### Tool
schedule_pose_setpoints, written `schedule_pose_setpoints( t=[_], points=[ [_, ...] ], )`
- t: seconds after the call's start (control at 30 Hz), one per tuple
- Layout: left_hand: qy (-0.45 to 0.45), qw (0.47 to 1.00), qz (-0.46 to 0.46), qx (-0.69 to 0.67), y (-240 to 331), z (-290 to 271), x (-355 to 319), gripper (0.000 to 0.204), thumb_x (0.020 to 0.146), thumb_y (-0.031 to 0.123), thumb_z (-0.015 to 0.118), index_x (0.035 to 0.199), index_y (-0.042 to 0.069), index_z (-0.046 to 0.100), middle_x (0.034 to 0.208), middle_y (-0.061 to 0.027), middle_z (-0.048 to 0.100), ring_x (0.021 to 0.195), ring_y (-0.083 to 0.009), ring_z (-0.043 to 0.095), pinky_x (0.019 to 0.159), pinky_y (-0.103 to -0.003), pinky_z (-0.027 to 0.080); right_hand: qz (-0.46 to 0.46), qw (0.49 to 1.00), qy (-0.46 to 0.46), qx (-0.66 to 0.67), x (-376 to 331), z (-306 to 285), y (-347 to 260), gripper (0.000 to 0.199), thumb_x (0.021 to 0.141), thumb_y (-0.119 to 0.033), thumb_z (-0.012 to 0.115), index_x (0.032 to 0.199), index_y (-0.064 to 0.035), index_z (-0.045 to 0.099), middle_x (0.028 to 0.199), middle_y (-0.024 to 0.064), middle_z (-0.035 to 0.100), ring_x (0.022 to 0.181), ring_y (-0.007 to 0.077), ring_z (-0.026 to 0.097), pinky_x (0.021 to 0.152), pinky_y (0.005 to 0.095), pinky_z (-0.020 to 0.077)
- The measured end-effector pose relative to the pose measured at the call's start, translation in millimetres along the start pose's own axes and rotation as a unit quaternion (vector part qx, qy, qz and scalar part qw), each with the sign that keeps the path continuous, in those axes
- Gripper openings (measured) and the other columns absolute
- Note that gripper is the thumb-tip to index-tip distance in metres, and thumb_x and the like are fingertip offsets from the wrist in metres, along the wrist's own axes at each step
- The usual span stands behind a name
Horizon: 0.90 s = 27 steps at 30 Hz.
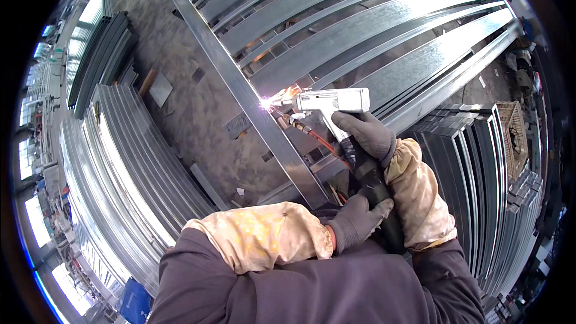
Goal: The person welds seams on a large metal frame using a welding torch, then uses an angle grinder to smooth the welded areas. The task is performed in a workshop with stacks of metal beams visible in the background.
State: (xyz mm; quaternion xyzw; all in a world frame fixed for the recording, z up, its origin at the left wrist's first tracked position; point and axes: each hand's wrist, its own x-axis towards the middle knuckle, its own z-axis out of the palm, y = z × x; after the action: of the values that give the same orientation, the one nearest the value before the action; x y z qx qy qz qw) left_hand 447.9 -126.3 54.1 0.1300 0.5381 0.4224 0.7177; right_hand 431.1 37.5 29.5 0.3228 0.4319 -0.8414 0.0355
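Observation:
My right hand (367,135), in a grey glove, is wrapped round the grip of a white welding gun (333,101). The gun points left, and its nozzle tip meets a long square metal tube (281,150), where a bright spark (266,103) glows with orange flares beside it. Lower down, my left hand (359,222), also gloved, is closed on the thick black cable sleeve (370,181) that runs from the gun's grip toward my body. A thin orange hose (321,140) passes under the gun. Tan protective sleeves cover both forearms.
Wide flat metal bars (366,15) span the frame ahead, joined to the square tube. Stacked metal profiles (141,162) lie at left, and another stack of dark tubes (465,186) stands at right. A woven basket (511,132) sits beyond that. Dusty floor (198,123) shows at left.

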Motion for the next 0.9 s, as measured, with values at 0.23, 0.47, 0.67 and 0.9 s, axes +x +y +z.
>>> schedule_pose_setpoints(
  t=[0.23, 0.47, 0.67, 0.9],
  points=[
    [-0.061, 0.995, -0.018, 0.072, 12, -1, -25, 0.033, 0.097, 0.036, 0.059, 0.094, 0.003, 0.059, 0.069, -0.0026, 0.056, 0.061, -0.0118, 0.051, 0.056, -0.031, 0.043, -0.035, 0.997, 0.065, 0.032, -30, 16, -8, 0.04, 0.093, -0.024, 0.065, 0.12, 0.0046, 0.054, 0.093, 0.0104, 0.064, 0.062, 0.0163, 0.063, 0.052, 0.0285, 0.0542],
    [-0.166, 0.97, 0.154, 0.092, 27, 3, -57, 0.042, 0.092, 0.033, 0.064, 0.115, 0.0, 0.05, 0.081, -0.0088, 0.062, 0.07, -0.0183, 0.061, 0.066, -0.033, 0.051, -0.208, 0.963, 0.139, -0.096, -112, 62, -55, 0.035, 0.095, -0.025, 0.062, 0.116, 0.0039, 0.057, 0.088, 0.0126, 0.068, 0.06, 0.0167, 0.065, 0.051, 0.0271, 0.0533],
    [-0.219, 0.916, 0.288, 0.17, 36, 12, -82, 0.055, 0.09, 0.029, 0.065, 0.128, -0.001, 0.04, 0.101, -0.0203, 0.066, 0.096, -0.0356, 0.066, 0.084, -0.041, 0.051, -0.327, 0.895, 0.217, -0.213, -178, 107, -74, 0.059, 0.094, -0.047, 0.054, 0.112, 0.0089, 0.058, 0.085, 0.0172, 0.065, 0.06, 0.0159, 0.062, 0.048, 0.023, 0.048],
    [-0.158, 0.884, 0.427, 0.103, 62, 37, -95, 0.05, 0.086, 0.025, 0.065, 0.125, 0.001, 0.046, 0.099, -0.0223, 0.065, 0.096, -0.0406, 0.064, 0.082, -0.044, 0.051, -0.395, 0.815, 0.221, -0.362, -196, 148, -126, 0.058, 0.097, -0.043, 0.045, 0.118, 0.0102, 0.053, 0.083, 0.0151, 0.064, 0.061, 0.0136, 0.06, 0.048, 0.0213, 0.0475]
  ],
)
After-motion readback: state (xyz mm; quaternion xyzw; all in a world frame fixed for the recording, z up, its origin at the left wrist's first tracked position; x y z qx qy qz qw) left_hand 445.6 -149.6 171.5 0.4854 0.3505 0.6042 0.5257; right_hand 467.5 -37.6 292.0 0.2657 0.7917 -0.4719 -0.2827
